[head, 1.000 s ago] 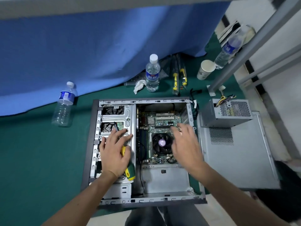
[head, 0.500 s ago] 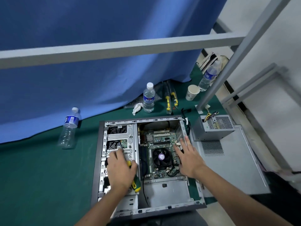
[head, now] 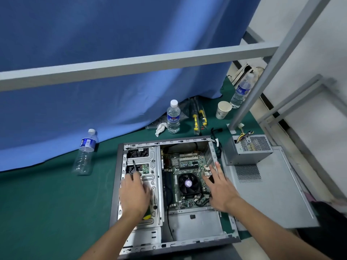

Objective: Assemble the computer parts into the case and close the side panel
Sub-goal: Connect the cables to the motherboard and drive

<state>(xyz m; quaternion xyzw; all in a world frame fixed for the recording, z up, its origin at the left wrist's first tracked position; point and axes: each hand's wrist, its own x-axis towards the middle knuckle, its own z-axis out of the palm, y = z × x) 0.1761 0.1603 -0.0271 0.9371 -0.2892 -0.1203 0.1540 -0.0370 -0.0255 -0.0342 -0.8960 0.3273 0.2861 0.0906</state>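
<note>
case: open, flat on green mat, holds motherboard with fan, drive cage at 9 o'clock
left hand: curled round screwdriver, on drive cage
right hand: fingers straight, holding nothing, at case's 3 o'clock wall
power supply: outside case, on side panel, 3 o'clock
bottles: water bottle at 12 o'clock, upright

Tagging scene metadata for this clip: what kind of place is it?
Probably a makeshift recording or workshop station, not an office: the open computer case lies on a green mat, a blue curtain hangs as backdrop behind a grey metal frame, and spare screwdrivers lie nearby.
</note>
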